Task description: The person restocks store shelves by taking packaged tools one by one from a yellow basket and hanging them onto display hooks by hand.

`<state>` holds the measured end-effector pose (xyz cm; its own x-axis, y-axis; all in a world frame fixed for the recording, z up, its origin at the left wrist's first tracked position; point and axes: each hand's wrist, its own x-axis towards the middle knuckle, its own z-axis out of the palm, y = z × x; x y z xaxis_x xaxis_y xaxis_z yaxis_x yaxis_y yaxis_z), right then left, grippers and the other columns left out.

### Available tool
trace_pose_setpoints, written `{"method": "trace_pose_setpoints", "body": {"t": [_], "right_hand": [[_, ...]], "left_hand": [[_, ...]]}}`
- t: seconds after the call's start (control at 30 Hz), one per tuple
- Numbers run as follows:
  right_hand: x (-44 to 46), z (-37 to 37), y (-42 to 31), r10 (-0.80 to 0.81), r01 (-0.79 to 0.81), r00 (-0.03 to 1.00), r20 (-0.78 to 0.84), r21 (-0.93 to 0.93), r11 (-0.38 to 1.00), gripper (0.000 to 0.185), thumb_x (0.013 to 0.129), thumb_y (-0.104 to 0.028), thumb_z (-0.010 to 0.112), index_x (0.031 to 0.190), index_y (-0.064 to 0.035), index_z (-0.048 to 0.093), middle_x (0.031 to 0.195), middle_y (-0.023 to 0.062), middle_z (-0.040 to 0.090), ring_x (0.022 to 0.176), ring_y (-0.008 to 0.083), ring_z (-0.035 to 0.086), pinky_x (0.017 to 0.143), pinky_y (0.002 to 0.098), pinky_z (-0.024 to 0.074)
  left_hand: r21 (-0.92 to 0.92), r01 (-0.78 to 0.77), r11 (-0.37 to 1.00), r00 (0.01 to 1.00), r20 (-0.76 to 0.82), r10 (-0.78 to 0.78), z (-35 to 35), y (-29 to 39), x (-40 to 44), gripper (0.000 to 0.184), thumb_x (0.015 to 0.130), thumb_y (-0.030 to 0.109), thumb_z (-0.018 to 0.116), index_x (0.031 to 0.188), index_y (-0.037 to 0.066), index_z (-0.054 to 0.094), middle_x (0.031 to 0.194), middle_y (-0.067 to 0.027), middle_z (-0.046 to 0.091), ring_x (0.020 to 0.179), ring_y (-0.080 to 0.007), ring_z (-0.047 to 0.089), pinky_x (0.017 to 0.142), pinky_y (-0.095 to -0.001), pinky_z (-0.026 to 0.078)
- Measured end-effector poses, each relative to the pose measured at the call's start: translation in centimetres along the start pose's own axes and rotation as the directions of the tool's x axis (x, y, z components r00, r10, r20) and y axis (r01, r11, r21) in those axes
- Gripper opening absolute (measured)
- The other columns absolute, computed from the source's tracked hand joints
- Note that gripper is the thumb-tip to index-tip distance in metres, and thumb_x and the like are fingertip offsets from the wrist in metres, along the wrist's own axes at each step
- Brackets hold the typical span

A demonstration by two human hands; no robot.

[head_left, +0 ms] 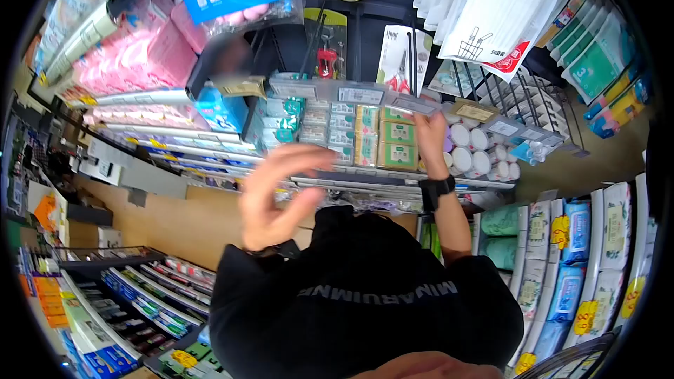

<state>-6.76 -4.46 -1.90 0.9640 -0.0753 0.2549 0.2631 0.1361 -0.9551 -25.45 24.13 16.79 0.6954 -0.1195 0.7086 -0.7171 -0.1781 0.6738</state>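
Right hand (430, 135) (touching) below price tag (413, 103)

tan floor (200, 214), dark back panel (370, 45), pale shelf rails (165, 97), stocked shelving (595, 235) at lower left and right

Both hands (283, 200) (430, 142) are raised beside stocked shelves (309, 89).

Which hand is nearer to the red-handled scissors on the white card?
The right hand: it is at the price-label rail, just below the scissors in the picture. The left hand is open, farther left and lower.
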Motion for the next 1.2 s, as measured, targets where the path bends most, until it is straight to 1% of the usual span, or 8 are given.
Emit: {"method": "trace_pose_setpoints", "body": {"t": [0.07,0.13,0.17,0.23,0.3,0.47,0.87,1.2], "right_hand": [[2.0,-0.7,1.6,-0.044,0.046,0.999,0.021,-0.071,0.996,0.03,0.093,0.0,0.06,0.122,0.0025,0.055,0.107,0.0112,0.067,0.1,0.0159,0.064,0.084,0.0267,0.0512],[4.0,-1.2,4.5,-0.106,0.08,0.989,-0.108,-0.222,0.972,0.031,0.092,-0.003,0.061,0.122,0.0016,0.056,0.107,0.0103,0.066,0.103,0.0157,0.062,0.088,0.0268,0.0497],[5.0,-1.9,6.1,-0.116,0.104,0.992,-0.055,-0.195,0.975,0.032,0.093,-0.006,0.06,0.124,0.0016,0.056,0.109,0.0102,0.065,0.102,0.0171,0.062,0.09,0.0286,0.0501],[5.6,-2.0,5.2,0.063,-0.063,0.998,-0.005,-0.117,0.991,0.033,0.093,-0.005,0.061,0.125,0.0014,0.056,0.114,0.0102,0.064,0.103,0.0179,0.062,0.092,0.0307,0.0499],[4.4,-1.3,3.5,-0.046,0.041,0.998,-0.039,-0.113,0.993,0.018,0.093,-0.001,0.059,0.107,0.0059,0.067,0.105,0.0114,0.07,0.095,0.0194,0.067,0.086,0.0324,0.0541],[-1.5,-1.9,-1.1,0.004,0.011,0.996,0.091,-0.168,0.986,0.058,0.095,-0.004,0.06,0.148,-0.0024,0.036,0.143,0.0223,0.051,0.13,0.0275,0.053,0.103,0.0357,0.0468],[-18.5,-4.8,-7.6,0.324,-0.333,0.922,0.213,0.007,0.943,0.055,0.098,-0.004,0.057,0.149,-0.0066,0.038,0.137,0.018,0.057,0.12,0.0244,0.06,0.096,0.0341,0.05],[-29.1,-8.5,-12.4,0.277,-0.307,0.915,0.292,0.06,0.95,0.055,0.096,-0.005,0.058,0.147,-0.0025,0.039,0.138,0.0178,0.055,0.12,0.0257,0.06,0.095,0.0348,0.0477]], "left_hand": [[0.172,-0.297,0.939,0.906,-0.26,0.334,-2.3,1.5,0.4,0.037,0.093,0.026,0.066,0.114,-0.004,0.063,0.113,-0.0228,0.066,0.096,-0.0282,0.066,0.08,-0.0356,0.054],[0.193,-0.391,0.9,0.841,-0.322,0.435,-3.6,3.5,0.9,0.038,0.093,0.027,0.065,0.115,-0.003,0.062,0.114,-0.0224,0.066,0.097,-0.0279,0.066,0.08,-0.0355,0.054],[0.164,-0.407,0.899,0.841,-0.318,0.439,-3.9,4.5,1.1,0.038,0.093,0.027,0.065,0.116,-0.003,0.062,0.115,-0.0223,0.066,0.097,-0.0278,0.066,0.08,-0.0355,0.054],[0.131,-0.435,0.891,0.838,-0.303,0.454,-3.4,5.9,0.5,0.04,0.093,0.028,0.064,0.117,-0.003,0.061,0.116,-0.0219,0.065,0.097,-0.0275,0.066,0.08,-0.0354,0.053],[0.113,-0.44,0.891,0.843,-0.29,0.453,-2.6,7.4,-0.9,0.041,0.093,0.029,0.063,0.119,-0.003,0.06,0.117,-0.0216,0.065,0.097,-0.0273,0.066,0.08,-0.0353,0.053],[0.13,-0.42,0.898,0.85,-0.291,0.439,-1.7,9.0,-2.7,0.044,0.094,0.031,0.062,0.122,-0.002,0.059,0.119,-0.0208,0.064,0.098,-0.0267,0.065,0.081,-0.0351,0.053],[0.113,-0.387,0.915,0.876,-0.263,0.403,2.2,14.2,-6.6,0.051,0.095,0.036,0.058,0.129,-0.001,0.055,0.125,-0.0188,0.061,0.099,-0.0252,0.064,0.082,-0.0347,0.051],[0.116,-0.288,0.951,0.916,-0.256,0.308,5.3,18.0,-10.3,0.057,0.095,0.04,0.055,0.136,0.0,0.051,0.13,-0.0171,0.059,0.1,-0.024,0.064,0.082,-0.0343,0.05]]}}
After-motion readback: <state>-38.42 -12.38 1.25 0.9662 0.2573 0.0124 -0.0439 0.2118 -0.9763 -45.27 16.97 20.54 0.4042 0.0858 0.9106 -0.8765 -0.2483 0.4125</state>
